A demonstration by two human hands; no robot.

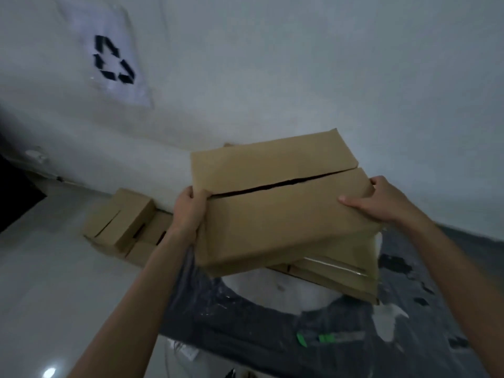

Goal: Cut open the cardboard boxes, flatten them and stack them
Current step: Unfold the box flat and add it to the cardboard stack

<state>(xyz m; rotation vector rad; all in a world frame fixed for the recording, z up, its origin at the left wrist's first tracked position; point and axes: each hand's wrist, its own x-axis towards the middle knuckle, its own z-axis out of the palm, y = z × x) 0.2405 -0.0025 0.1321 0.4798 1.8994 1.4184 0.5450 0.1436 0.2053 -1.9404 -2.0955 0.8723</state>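
- Above a dark plastic sheet beside a white wall, a flattened cardboard box is held over a pile of flat cardboard and hides most of it. Whether the two touch cannot be made out, and green marks on the sheet are too blurred to read.
- The left hand grips the box's left edge, fingers curled round it. The right hand clasps the right edge, thumb flat on top.
- Unflattened boxes sit against the wall at left, below a recycling sign.
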